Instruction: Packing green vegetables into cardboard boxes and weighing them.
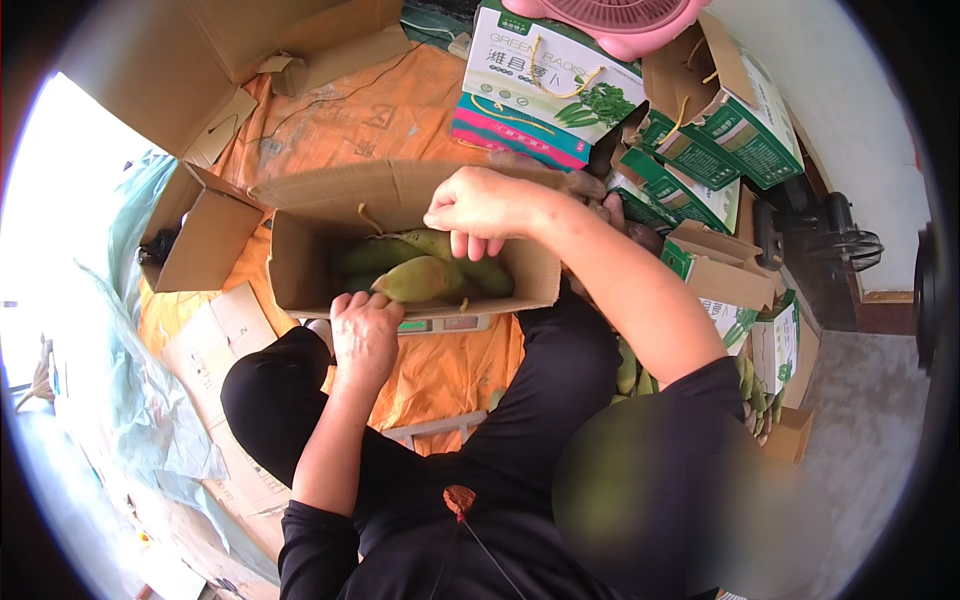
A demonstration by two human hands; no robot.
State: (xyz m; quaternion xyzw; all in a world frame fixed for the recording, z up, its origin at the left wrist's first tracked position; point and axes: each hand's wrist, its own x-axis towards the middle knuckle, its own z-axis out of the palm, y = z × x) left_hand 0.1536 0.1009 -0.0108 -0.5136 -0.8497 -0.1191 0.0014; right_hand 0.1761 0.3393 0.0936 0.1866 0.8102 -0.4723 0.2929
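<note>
An open cardboard box (325, 205) stands in front of me between my knees. Several green radishes (425, 278) lie inside it, one with its pale tip toward the near rim. The fingers of my left hand (365, 335) are curled over that near rim, close to this tip. Over the right part of the box hangs my right hand (475, 210), its thumb and forefinger pinched together and the other fingers curled down. Anything in that pinch is too small or hidden to make out. A short yellow cord (371, 219) shows at the box's far wall.
Under the box, part of a scale (455, 324) shows on orange sheeting (330, 110). Green-and-white cartons (720, 130) are stacked at the right, with a pink fan (610, 20) on one. More radishes (627, 365) lie beside my right knee. Another cardboard box (205, 235) stands left.
</note>
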